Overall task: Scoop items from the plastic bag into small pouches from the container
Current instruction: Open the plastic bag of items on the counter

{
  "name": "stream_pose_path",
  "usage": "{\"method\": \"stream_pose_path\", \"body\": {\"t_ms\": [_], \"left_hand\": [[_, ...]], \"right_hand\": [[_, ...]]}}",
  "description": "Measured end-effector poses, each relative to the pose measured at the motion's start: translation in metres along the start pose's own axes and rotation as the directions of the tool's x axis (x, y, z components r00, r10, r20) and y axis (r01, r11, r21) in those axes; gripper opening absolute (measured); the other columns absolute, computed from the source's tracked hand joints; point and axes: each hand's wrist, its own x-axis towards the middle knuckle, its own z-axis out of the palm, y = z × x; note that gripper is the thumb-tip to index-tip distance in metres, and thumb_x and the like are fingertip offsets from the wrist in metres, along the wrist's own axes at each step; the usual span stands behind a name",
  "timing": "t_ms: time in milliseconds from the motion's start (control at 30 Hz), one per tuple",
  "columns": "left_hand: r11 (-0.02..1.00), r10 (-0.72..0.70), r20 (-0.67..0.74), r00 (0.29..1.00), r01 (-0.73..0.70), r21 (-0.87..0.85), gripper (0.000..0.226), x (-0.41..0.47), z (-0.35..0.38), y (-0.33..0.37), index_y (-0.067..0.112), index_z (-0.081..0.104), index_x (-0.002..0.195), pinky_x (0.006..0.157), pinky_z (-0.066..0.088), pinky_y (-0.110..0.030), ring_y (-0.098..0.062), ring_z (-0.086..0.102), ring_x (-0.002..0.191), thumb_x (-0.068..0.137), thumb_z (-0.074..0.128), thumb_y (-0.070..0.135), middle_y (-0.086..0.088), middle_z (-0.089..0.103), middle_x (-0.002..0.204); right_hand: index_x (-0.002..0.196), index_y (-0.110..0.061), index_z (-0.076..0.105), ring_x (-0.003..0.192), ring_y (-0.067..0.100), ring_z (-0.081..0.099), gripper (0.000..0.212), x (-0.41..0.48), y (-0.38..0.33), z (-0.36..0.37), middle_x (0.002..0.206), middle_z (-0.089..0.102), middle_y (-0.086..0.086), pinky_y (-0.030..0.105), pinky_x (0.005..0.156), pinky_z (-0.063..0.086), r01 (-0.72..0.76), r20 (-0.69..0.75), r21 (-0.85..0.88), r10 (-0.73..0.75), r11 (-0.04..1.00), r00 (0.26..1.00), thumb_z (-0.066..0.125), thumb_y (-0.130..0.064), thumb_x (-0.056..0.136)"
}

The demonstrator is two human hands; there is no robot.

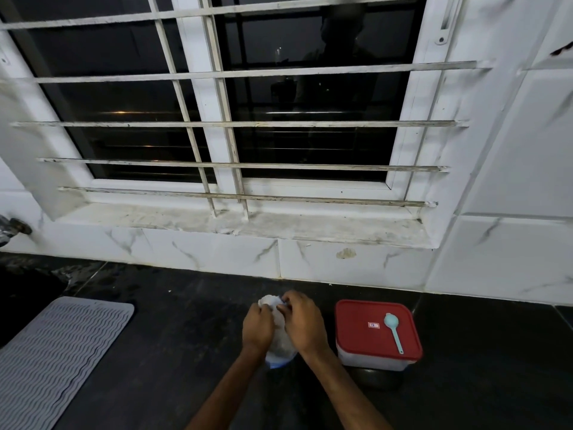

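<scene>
A clear plastic bag (pixel 280 342) with pale contents stands on the dark counter (pixel 186 336), its bunched top between my hands. My left hand (pixel 258 327) grips the bag's left side near the neck. My right hand (pixel 302 321) pinches the crumpled top from the right. To the right sits a square container (pixel 372 358) closed by a red lid (pixel 356 333). A light blue scoop (pixel 393 330) lies on that lid, bowl pointing away from me. No small pouches are visible.
A grey ribbed mat (pixel 55 358) lies at the left on the counter. White marble-look tiles (pixel 217 256) and a barred window (pixel 232 119) rise behind. A tap fitting (pixel 14 226) pokes in at the far left. A dark round object (pixel 376 378) sits under the container.
</scene>
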Motion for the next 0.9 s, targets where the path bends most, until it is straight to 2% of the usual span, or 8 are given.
{"method": "stream_pose_path", "body": {"t_ms": [133, 200, 267, 367, 467, 667, 767, 900], "left_hand": [[0.994, -0.006, 0.070, 0.998, 0.014, -0.109, 0.046, 0.012, 0.006, -0.016, 0.011, 0.062, 0.077, 0.077, 0.049, -0.043, -0.028, 0.060, 0.080, 0.096, 0.029, 0.036, -0.028, 0.066, 0.090], [0.995, 0.029, 0.084, 0.996, -0.021, -0.095, 0.044, 0.012, 0.007, -0.018, 0.010, 0.062, 0.077, 0.079, 0.051, -0.048, -0.032, 0.062, 0.081, 0.097, 0.031, 0.035, -0.023, 0.066, 0.086], [0.993, 0.092, 0.081, 0.992, -0.085, -0.084, 0.036, 0.002, 0.003, -0.008, 0.007, 0.063, 0.086, 0.076, 0.053, -0.036, -0.033, 0.063, 0.086, 0.103, 0.036, 0.023, -0.015, 0.066, 0.086], [0.918, 0.333, 0.163, 0.929, -0.359, 0.171, 0.021, -0.003, -0.011, 0.002, 0.015, 0.055, 0.086, 0.058, 0.045, -0.014, -0.018, 0.062, 0.071, 0.099, 0.053, 0.031, 0.001, 0.062, 0.074], [0.769, 0.397, 0.289, 0.871, -0.488, 0.412, 0.030, 0.003, -0.027, 0.002, 0.026, 0.052, 0.102, 0.061, 0.050, -0.023, -0.008, 0.065, 0.068, 0.093, 0.053, 0.055, 0.005, 0.067, 0.079], [0.765, 0.406, 0.188, 0.894, -0.445, 0.465, 0.019, 0.001, -0.030, 0.000, 0.030, 0.058, 0.113, 0.074, 0.056, -0.032, -0.007, 0.065, 0.080, 0.102, 0.043, 0.033, 0.008, 0.068, 0.096], [0.746, 0.411, 0.108, 0.905, -0.402, 0.531, 0.018, 0.005, -0.030, 0.004, 0.022, 0.060, 0.110, 0.073, 0.049, -0.030, -0.011, 0.058, 0.089, 0.099, 0.045, 0.023, 0.003, 0.059, 0.107], [0.592, 0.499, 0.183, 0.847, -0.488, 0.642, 0.037, 0.003, -0.033, 0.010, 0.022, 0.056, 0.102, 0.066, 0.052, -0.029, -0.011, 0.056, 0.088, 0.094, 0.030, 0.048, 0.006, 0.052, 0.101]], "right_hand": [[0.104, -0.018, 0.066, 0.095, 0.014, 0.066, 0.016, -0.001, -0.012, 0.001, 0.101, 0.070, -0.002, 0.031, 0.086, 0.055, -0.086, 0.109, -0.007, 0.087, 0.996, 0.990, 0.057, -0.026, 0.093], [0.098, -0.015, 0.066, 0.093, 0.013, 0.065, 0.011, -0.002, -0.017, -0.001, 0.098, 0.069, -0.001, 0.028, 0.084, 0.053, -0.083, 0.132, -0.022, 0.085, 0.996, 0.988, 0.057, -0.020, 0.093], [0.083, -0.017, 0.061, 0.083, 0.014, 0.062, 0.011, -0.001, -0.016, -0.004, 0.086, 0.065, 0.000, 0.031, 0.077, 0.052, -0.107, 0.120, 0.006, 0.106, 0.994, 0.987, 0.055, -0.011, 0.090], [0.077, -0.015, 0.059, 0.078, 0.018, 0.054, 0.021, 0.010, -0.009, -0.010, 0.082, 0.061, 0.004, 0.030, 0.071, 0.041, -0.304, 0.072, 0.219, 0.295, 0.927, 0.953, 0.047, -0.007, 0.092], [0.102, 0.000, 0.063, 0.087, 0.020, 0.054, 0.029, 0.019, -0.010, -0.017, 0.103, 0.064, 0.015, 0.026, 0.074, 0.036, -0.429, 0.172, 0.272, 0.395, 0.861, 0.902, 0.038, -0.013, 0.102], [0.094, -0.016, 0.060, 0.085, 0.017, 0.064, 0.042, 0.015, -0.016, -0.022, 0.093, 0.067, 0.004, 0.034, 0.074, 0.049, -0.296, 0.381, 0.265, 0.182, 0.918, 0.906, 0.048, -0.056, 0.094], [0.109, -0.018, 0.056, 0.090, 0.017, 0.066, 0.033, 0.013, -0.007, -0.021, 0.104, 0.069, 0.004, 0.030, 0.072, 0.051, -0.117, 0.370, 0.128, 0.063, 0.985, 0.927, 0.067, -0.039, 0.087], [0.111, -0.017, 0.064, 0.093, 0.018, 0.067, 0.020, 0.016, -0.008, -0.031, 0.105, 0.072, 0.003, 0.033, 0.079, 0.054, 0.001, 0.183, 0.047, -0.010, 0.999, 0.983, 0.059, -0.023, 0.092]]}}
